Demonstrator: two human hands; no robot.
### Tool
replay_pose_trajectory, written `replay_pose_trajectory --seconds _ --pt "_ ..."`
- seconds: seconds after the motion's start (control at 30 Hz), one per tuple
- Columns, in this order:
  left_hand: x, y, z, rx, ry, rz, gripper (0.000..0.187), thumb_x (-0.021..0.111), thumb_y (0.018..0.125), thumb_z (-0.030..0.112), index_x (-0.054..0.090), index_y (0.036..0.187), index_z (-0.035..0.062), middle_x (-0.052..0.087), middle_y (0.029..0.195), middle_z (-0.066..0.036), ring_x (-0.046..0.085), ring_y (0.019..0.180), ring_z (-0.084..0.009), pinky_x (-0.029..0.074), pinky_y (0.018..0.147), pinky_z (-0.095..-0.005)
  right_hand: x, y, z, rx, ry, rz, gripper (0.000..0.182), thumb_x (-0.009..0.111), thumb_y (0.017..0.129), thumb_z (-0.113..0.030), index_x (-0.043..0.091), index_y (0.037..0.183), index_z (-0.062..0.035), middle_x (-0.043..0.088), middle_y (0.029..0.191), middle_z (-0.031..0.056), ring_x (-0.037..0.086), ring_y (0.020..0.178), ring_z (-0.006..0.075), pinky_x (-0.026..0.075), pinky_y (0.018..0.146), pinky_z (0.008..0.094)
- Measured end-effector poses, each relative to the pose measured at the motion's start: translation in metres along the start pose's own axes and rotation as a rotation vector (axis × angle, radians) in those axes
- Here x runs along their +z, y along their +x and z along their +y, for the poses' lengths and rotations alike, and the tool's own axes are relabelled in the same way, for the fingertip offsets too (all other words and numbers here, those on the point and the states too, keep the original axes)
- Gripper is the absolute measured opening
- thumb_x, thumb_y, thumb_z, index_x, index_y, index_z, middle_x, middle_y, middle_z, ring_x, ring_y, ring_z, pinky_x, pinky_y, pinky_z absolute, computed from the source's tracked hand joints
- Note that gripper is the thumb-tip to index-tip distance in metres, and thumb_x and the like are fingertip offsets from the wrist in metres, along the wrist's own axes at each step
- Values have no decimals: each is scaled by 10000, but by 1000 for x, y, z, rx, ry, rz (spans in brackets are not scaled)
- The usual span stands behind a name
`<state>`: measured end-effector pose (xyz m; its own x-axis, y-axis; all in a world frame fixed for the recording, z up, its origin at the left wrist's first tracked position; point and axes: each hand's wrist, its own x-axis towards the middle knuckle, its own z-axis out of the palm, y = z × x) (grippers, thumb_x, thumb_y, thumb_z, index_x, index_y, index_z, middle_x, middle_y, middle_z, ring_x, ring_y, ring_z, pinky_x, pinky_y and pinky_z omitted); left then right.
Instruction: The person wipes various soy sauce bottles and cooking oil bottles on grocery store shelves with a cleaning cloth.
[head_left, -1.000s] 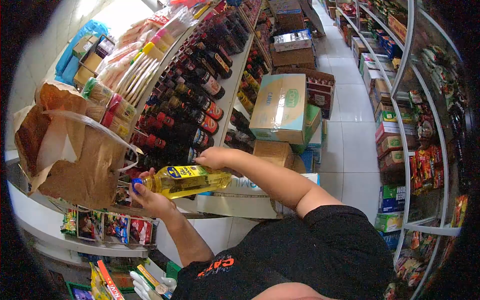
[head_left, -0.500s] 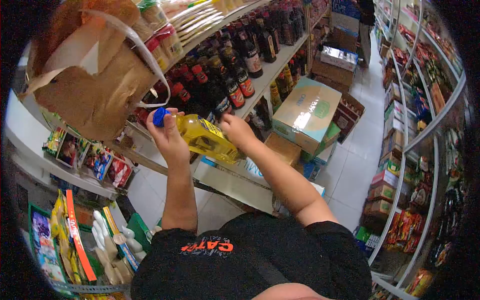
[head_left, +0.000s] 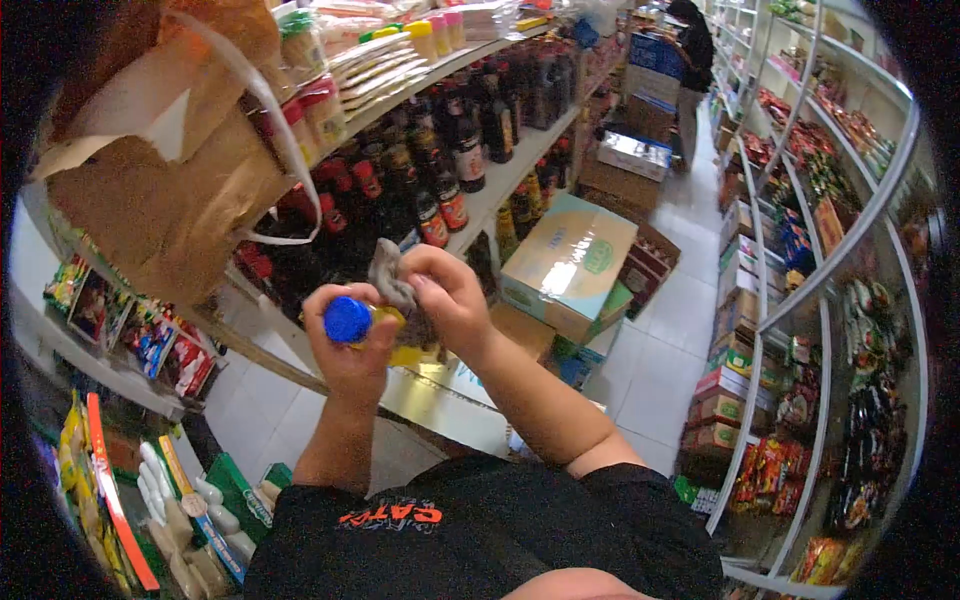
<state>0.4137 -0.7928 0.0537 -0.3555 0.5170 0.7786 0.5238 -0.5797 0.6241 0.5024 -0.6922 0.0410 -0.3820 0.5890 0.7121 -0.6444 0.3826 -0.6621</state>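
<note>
A bottle of yellow oil (head_left: 347,320) points its blue cap up toward me, tilted, in front of the sauce shelf. The fingers of my left hand (head_left: 345,375) wrap round its neck, just below the cap. My right hand (head_left: 452,300) pinches a crumpled grey cloth (head_left: 392,272) close against the far side of the bottle. Most of the bottle's body is hidden behind my hands. Dark sauce bottles (head_left: 435,215) with red caps and labels stand just beyond my hands.
A large brown paper bag (head_left: 170,190) hangs at the upper left. Sealed cartons (head_left: 570,255) sit on the floor beside the shelf. Packed racks (head_left: 770,470) line the right side. Farther down the aisle stands a person (head_left: 690,70) in dark clothing.
The bottle has turned from lying sideways to pointing its cap at me. My right hand has moved left, nearer the cap, with the cloth now plainly visible.
</note>
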Motion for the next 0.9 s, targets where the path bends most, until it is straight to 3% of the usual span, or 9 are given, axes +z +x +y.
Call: replay_pose_trajectory --seconds 0.07,0.17,0.23,0.33,0.4,0.53,0.63,0.77,0.9 --pt "-2 11 -6 -30 -15 -1 428 671 777 189 374 1048 43 526 897 -85 508 834 -150 407 783 -281 0 5 1 254 108 89 155 491 778 -137 505 785 17 481 706 71 468 680 148 391 653 267" --pt "-5 15 -18 -53 -145 55 373 628 777 70 370 1046 51 528 875 -87 531 796 -154 430 772 -289 -20 0 69 240 -295 6 207 492 785 -183 545 803 16 538 717 111 511 682 165 413 650 288" --pt "-8 14 -13 -52 -123 61 380 606 767 28 358 1054 56 534 855 -95 539 785 -165 438 767 -308 -45 -22 145 258 -716 -220 252 482 794 -226 590 828 0 585 728 146 558 684 189 435 644 317" --pt "-5 7 -9 10 -141 -36 389 609 762 30 348 1050 58 537 850 -105 543 786 -170 443 772 -331 -47 -19 138 793 -650 -326 270 529 816 -256 594 850 3 588 708 103 541 682 142 438 640 313" --pt "-3 -1 -3 45 -148 -78 390 609 756 29 342 1039 55 537 860 -120 549 785 -184 444 784 -353 -29 -11 100 551 -464 -221 317 549 815 -305 588 779 7 548 617 76 507 617 118 427 588 300" --pt "-9 -16 5 133 -105 -145 383 605 759 30 337 1032 48 538 862 -136 555 783 -201 446 796 -370 -2 6 13 313 119 -191 260 565 809 -275 558 785 -16 513 710 -9 460 691 80 387 613 249" --pt "-7 -16 2 126 -157 -108 368 611 748 55 359 1016 59 544 832 -131 556 759 -222 448 789 -392 -1 3 22 169 -78 -256 217 557 797 -239 558 785 -22 512 709 0 458 684 80 388 608 252" --pt "-10 -8 2 56 -180 -86 371 603 757 46 346 1024 50 542 839 -137 556 767 -219 452 787 -385 -32 -12 107 650 -169 -410 267 558 753 -254 552 832 1 523 678 53 492 674 131 423 621 287" --pt "-13 0 -4 46 -201 -109 381 608 767 57 337 1035 45 543 856 -138 556 780 -205 452 792 -373 -66 -40 175 853 -468 -381 349 568 720 -320 612 899 -24 615 808 117 574 751 208 453 698 320"
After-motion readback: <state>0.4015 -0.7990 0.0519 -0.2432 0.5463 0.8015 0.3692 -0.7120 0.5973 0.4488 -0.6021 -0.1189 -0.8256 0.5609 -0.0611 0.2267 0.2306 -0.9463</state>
